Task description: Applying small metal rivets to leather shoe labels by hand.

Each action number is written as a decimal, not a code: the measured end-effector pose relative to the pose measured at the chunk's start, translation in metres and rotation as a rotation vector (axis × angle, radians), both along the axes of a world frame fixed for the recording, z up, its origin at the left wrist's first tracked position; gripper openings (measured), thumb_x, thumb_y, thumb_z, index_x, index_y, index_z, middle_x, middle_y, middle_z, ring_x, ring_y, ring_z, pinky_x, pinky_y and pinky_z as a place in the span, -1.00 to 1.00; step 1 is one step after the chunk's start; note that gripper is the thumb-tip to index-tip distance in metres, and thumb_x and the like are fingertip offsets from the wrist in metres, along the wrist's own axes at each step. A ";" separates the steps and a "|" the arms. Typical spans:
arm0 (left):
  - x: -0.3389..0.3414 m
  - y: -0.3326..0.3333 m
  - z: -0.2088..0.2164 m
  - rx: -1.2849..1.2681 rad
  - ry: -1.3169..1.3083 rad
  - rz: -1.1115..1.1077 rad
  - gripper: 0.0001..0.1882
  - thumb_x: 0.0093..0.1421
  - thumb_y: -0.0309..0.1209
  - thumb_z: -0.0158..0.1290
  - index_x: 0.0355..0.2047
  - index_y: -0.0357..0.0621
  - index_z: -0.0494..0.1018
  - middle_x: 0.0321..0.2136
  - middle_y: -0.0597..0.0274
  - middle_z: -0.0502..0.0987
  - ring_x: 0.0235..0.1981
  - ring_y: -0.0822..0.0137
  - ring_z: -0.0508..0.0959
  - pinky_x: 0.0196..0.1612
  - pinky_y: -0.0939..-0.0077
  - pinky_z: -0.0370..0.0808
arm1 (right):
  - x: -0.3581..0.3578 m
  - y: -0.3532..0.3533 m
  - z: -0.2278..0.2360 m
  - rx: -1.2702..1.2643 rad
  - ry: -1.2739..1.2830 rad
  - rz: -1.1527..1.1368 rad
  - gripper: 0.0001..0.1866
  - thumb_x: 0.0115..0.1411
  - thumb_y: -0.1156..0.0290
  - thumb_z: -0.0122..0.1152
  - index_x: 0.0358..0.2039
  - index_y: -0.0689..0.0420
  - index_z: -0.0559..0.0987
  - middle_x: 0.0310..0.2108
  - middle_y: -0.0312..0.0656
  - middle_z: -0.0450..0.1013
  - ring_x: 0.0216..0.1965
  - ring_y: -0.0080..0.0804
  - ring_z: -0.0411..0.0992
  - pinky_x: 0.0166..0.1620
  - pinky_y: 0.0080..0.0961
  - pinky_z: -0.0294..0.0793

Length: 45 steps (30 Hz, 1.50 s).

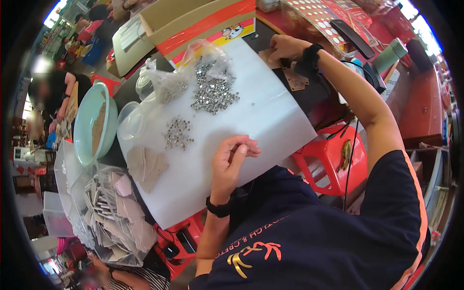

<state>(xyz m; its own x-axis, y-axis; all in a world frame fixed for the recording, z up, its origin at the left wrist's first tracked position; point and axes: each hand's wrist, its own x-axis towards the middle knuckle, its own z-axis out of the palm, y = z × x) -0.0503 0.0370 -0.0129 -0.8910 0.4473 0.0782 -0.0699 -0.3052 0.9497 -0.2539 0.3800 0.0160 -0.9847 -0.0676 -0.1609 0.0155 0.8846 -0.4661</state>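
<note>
Right hand: is touching a tan card on the table; cannot tell if pinching.
Left hand: is hovering half-curled over the white board; grip unclear.
Metal bits: are lying in two piles on it.

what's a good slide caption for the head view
Right hand at a tan card, left hand near piles of silvery pieces on a white sheet.

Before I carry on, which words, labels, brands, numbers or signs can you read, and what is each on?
Dark shirt: lettering beside an orange-and-gold print; not copied here.
White item at right: a few letters, not copied.
Brown piece below the right hand: any marks too small to read.
Dotted red package: print too blurred to read.
</note>
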 end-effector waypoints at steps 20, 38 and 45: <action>-0.001 -0.008 0.021 0.171 -0.131 0.104 -0.69 0.42 -0.36 -0.17 0.05 -0.32 0.31 -0.16 0.01 0.53 -0.20 0.21 0.60 -0.09 0.31 0.55 | 0.116 -0.123 0.080 -0.857 -0.360 0.202 -0.79 0.30 0.30 0.19 -0.21 0.18 0.55 -0.43 -0.40 0.51 -0.46 -0.72 0.45 -0.41 -0.74 0.46; 0.061 -0.147 0.018 0.100 -0.287 0.574 -0.72 0.39 -0.37 -0.11 0.05 -0.22 0.27 -0.18 -0.11 0.55 -0.29 0.16 0.63 -0.19 0.29 0.59 | 0.083 -0.295 0.073 -0.543 -0.235 0.699 -0.80 0.27 0.40 0.12 -0.24 0.28 0.55 -0.47 -0.23 0.49 -0.51 -0.57 0.47 -0.47 -0.60 0.51; 0.062 -0.153 0.014 0.160 -0.285 0.599 -0.66 0.30 -0.50 -0.08 0.08 -0.23 0.24 -0.13 -0.12 0.53 -0.24 0.10 0.63 -0.11 0.23 0.58 | 0.055 -0.319 0.040 -0.296 -0.128 0.783 -0.82 0.19 0.42 0.11 -0.30 0.26 0.58 -0.54 -0.13 0.51 -0.56 -0.42 0.49 -0.47 -0.50 0.46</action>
<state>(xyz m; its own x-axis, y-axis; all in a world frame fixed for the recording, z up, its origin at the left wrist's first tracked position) 0.0115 -0.1160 0.0009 -0.9768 -0.1275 -0.1721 -0.0855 -0.5045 0.8591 -0.1991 0.0612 0.0561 -0.6115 -0.7795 -0.1359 -0.4826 0.5036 -0.7166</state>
